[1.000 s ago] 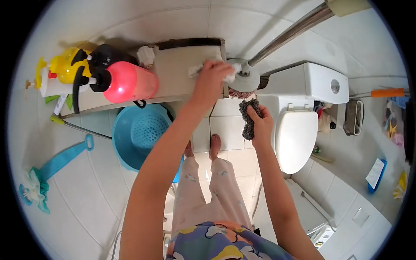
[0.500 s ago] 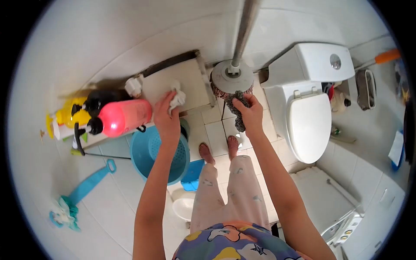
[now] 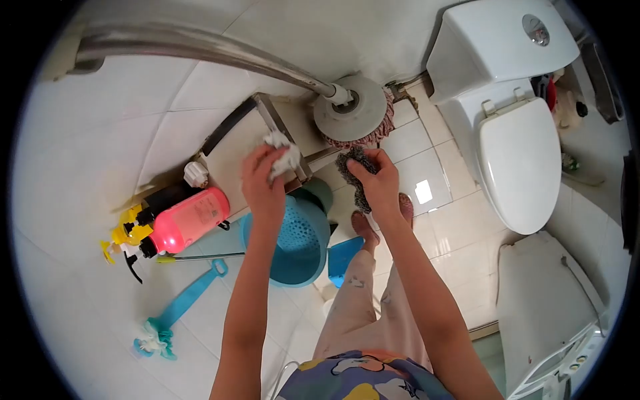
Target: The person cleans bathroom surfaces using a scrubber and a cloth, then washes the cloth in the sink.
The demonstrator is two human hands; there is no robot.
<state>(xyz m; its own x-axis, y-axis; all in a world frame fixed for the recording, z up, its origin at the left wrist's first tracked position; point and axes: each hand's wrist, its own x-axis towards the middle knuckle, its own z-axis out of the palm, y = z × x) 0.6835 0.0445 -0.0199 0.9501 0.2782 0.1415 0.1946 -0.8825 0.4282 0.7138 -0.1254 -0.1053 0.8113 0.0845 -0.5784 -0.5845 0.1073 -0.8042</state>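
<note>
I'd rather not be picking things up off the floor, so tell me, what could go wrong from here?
The left hand is near the pink bottle on the ledge; an outward swing might knock it.
The white wad in that hand could slip into the blue basin nearby.
The right hand, holding the grey scourer, appears close to the mop; a bump might shift it.

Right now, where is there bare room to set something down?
Bare floor tiles lie between the right foot and the toilet. A smaller patch of ledge shows between the left hand, holding a crumpled white wad, and the black strip. The ledge's other end is crowded with the pink spray bottle and yellow bottle.
</note>
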